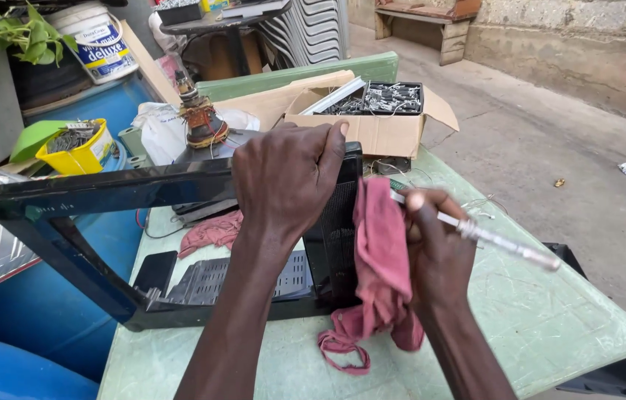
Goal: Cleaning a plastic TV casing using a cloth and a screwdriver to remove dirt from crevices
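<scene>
Head view: glossy black plastic monitor frame [98, 194] stands on edge on the pale green table [550, 311], long axis left-right, open face toward the camera. Left hand [287, 178] clamps its top right corner. Right hand [435, 248] is closed around a silver pen-like tool [498, 241] and a pink cloth [379, 259], pressed against the frame's right side. Behind: open cardboard box [376, 130] of dark small parts; yellow tub [79, 152] of dark metal bits.

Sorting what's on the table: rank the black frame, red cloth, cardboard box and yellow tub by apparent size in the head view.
1. black frame
2. cardboard box, though it sits farther away
3. red cloth, close to the box in look
4. yellow tub
</scene>
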